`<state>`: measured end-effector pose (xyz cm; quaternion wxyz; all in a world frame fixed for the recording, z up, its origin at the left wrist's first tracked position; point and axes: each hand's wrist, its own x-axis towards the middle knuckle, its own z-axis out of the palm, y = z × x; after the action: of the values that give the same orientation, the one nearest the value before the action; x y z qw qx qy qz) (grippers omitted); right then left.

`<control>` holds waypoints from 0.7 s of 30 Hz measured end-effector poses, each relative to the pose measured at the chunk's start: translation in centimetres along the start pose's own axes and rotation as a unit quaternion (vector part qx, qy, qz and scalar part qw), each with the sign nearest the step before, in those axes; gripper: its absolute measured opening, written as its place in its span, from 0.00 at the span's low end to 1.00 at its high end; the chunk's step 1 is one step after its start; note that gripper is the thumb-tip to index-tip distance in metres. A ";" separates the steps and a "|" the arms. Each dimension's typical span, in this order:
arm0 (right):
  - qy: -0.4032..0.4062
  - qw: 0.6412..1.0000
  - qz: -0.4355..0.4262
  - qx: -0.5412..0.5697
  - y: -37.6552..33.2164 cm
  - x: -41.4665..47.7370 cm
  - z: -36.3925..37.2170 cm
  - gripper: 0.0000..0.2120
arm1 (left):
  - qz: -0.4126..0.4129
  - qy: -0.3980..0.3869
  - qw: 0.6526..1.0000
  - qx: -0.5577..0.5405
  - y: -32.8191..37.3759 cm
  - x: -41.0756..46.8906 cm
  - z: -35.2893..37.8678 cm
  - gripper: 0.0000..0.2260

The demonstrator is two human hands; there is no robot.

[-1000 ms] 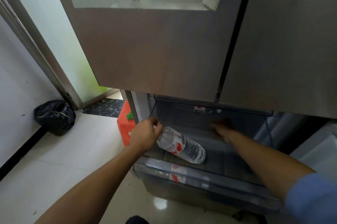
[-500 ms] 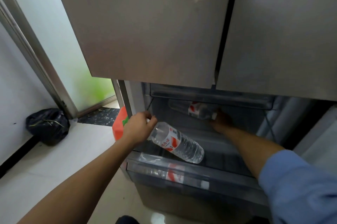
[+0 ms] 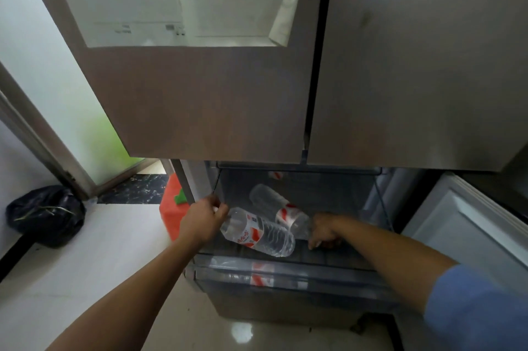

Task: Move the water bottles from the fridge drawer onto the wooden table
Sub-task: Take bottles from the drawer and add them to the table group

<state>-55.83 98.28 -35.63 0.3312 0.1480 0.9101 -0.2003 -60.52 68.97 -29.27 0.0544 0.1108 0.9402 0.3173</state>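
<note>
The fridge drawer (image 3: 285, 273) stands pulled out below the two grey fridge doors. My left hand (image 3: 204, 220) grips the cap end of a clear water bottle (image 3: 260, 232) with a red and white label, held tilted over the drawer. My right hand (image 3: 324, 230) holds a second water bottle (image 3: 278, 207) by its neck end, its base pointing back and left into the drawer. Another red label (image 3: 275, 175) shows deep at the drawer's back. A further bottle (image 3: 245, 267) lies along the drawer's front wall, seen through the plastic.
A black rubbish bag (image 3: 45, 215) sits on the pale floor at the left by a door frame. An orange object (image 3: 173, 213) with a green patch stands left of the fridge. A white appliance door (image 3: 468, 233) is at the right.
My right hand has drawn the second bottle from the back of the drawer toward the front. My left hand keeps its bottle in about the same place.
</note>
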 end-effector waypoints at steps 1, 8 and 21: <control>-0.024 0.999 0.019 -0.017 0.6 -0.6 0.0 0.11 | 0.001 0.000 1.000 0.002 0.1 0.0 -0.1 0.08; -0.028 0.997 0.024 0.068 4.1 -2.4 0.7 0.27 | 0.101 0.037 0.991 0.078 2.0 0.1 -1.4 0.21; 0.384 0.911 -0.006 0.152 -5.2 -10.7 -1.4 0.12 | 0.298 0.031 0.937 0.182 2.0 1.2 -6.5 0.14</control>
<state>-50.85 92.94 -26.18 -0.0712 0.2568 0.9266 -0.2654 -62.44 66.98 -22.92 -0.0925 0.3841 0.9070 0.1462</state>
